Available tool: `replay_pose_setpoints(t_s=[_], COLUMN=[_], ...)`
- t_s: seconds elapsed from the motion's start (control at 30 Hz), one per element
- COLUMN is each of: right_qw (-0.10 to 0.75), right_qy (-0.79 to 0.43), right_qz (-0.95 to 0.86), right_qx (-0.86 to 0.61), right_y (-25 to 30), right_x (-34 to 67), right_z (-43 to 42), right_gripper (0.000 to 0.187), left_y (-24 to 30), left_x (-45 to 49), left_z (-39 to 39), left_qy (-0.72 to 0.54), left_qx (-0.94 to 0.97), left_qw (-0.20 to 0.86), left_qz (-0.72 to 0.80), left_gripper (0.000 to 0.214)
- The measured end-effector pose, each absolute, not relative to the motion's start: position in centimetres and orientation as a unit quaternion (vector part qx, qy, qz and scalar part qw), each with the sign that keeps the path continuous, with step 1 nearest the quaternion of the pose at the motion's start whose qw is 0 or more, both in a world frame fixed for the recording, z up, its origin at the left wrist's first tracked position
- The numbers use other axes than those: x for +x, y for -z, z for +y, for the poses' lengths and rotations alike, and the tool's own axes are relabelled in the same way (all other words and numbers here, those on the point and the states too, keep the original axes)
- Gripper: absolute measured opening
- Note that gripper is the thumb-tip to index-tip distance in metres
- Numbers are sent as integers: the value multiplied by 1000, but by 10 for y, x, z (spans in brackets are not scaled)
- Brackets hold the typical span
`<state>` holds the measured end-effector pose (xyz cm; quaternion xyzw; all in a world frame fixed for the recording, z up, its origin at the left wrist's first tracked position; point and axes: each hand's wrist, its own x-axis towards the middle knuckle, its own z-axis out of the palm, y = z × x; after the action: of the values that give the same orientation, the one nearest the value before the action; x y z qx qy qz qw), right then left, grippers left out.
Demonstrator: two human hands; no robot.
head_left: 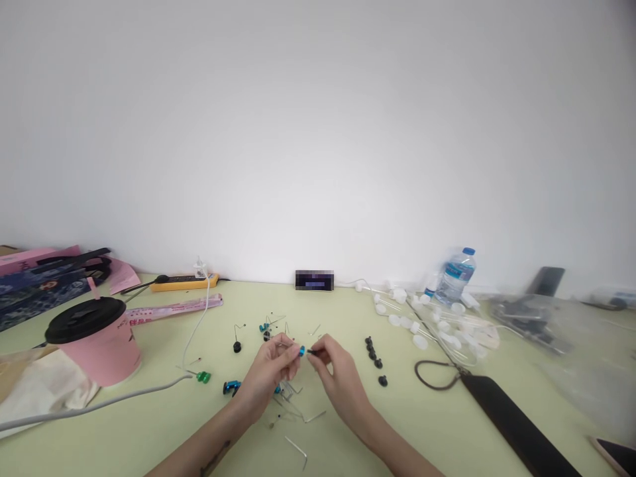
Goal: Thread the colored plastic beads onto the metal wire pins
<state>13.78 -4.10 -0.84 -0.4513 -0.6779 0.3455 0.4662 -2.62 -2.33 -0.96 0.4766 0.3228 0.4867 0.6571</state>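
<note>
My left hand (271,371) is closed in a pinch on a small blue cylindrical part (301,350) above the pale green table (149,430). My right hand (334,368) pinches a small black piece (312,352) right against the blue part's end. Under and around my hands lie several thin bent metal rods (297,449), other blue parts (230,387), a green part (203,377) and black knobs (237,346). A row of black knobs (373,358) sits just right of my right hand.
A pink cup with a black lid (97,338) stands at the left, a grey cable (89,405) running past it. A yellow power strip (183,283), water bottle (454,275), white plastic parts (422,324) and a black strap (511,417) lie at the back and right.
</note>
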Motion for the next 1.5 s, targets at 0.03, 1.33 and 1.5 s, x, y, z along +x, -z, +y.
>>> replay_pose_setpoints(t_s=[0.03, 1.33, 1.5], right_qw=[460, 271, 266], right_qy=[-270, 29, -33], right_qz=[-706, -861, -880], right_qx=[-466, -429, -392], right_y=[10, 67, 60], right_x=[138, 209, 163], right_z=[-41, -96, -83], right_gripper=[19, 27, 27], left_y=[9, 63, 66], left_x=[-27, -138, -147], left_z=[-24, -6, -2], left_qy=[-490, -309, -306], left_qx=[443, 704, 688], left_qw=[677, 216, 175], left_qz=[324, 602, 634], left_gripper=[29, 15, 24])
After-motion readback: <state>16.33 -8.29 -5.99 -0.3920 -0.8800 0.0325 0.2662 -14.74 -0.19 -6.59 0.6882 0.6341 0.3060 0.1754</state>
